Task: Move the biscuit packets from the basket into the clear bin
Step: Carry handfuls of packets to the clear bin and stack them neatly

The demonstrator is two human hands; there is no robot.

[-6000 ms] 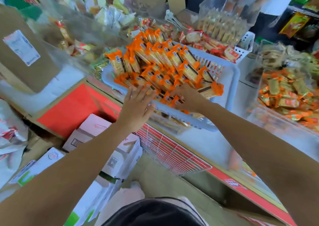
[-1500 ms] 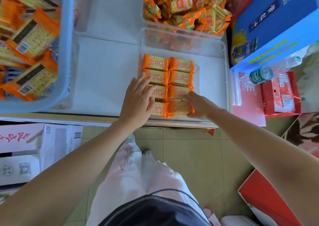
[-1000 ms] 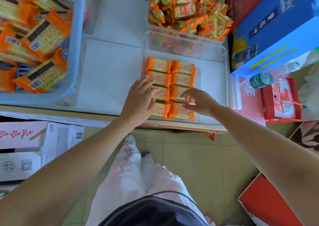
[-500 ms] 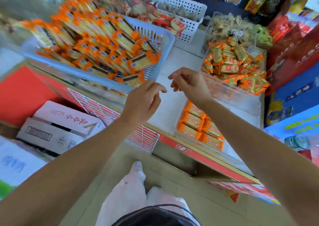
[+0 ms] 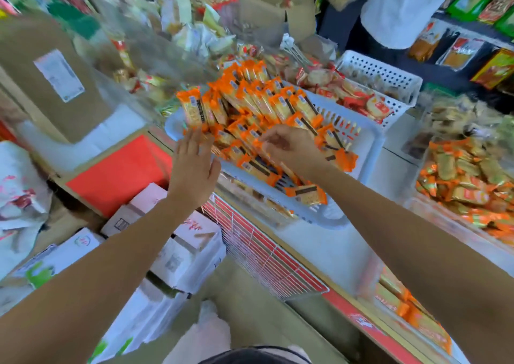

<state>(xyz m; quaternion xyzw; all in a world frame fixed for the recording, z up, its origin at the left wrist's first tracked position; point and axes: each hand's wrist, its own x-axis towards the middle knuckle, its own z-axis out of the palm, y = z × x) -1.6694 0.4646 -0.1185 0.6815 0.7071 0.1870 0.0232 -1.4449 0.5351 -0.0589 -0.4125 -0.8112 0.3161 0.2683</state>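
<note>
A pale blue basket [image 5: 371, 143] on the counter is heaped with orange biscuit packets [image 5: 267, 102]. My left hand [image 5: 193, 169] is at the basket's near left rim, fingers spread, fingertips touching the nearest packets. My right hand [image 5: 289, 146] lies over the middle of the heap with its fingers curled down onto a packet; blur hides whether it grips. The clear bin [image 5: 367, 280] sits at the lower right on the counter's front edge. A few orange packets in the bin [image 5: 395, 302] show beside my right forearm, which covers most of it.
A second clear bin of orange-and-green packets [image 5: 467, 174] stands right of the basket. A white perforated basket [image 5: 389, 77] with round crackers is behind. Cardboard boxes [image 5: 50, 71] stand at left, white cartons [image 5: 189, 246] and a wire rack [image 5: 264, 255] below the counter. A person in white [image 5: 403, 10] stands behind.
My view has swung from the clear bin back to the basket. Both hands left the laid-out packets, rose empty and now reach onto the heap in the basket.
</note>
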